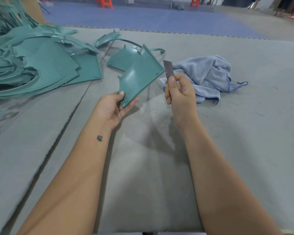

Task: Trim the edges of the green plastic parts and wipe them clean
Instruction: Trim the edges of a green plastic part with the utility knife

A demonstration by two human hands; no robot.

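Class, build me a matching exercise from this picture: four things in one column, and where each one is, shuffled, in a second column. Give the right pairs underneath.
Things
1. blade
2. green part
3. blue cloth
4. pile of green parts

Places
A. heaped on the mat at far left
B. held at its lower corner by the left hand
C. crumpled on the mat behind the right hand
D. gripped upright in the right hand

Pairs: 1-D, 2-B, 3-C, 4-A

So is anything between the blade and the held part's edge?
Nothing visible. The blade, held in the right hand, sits right beside the corner of the part gripped by the left hand.
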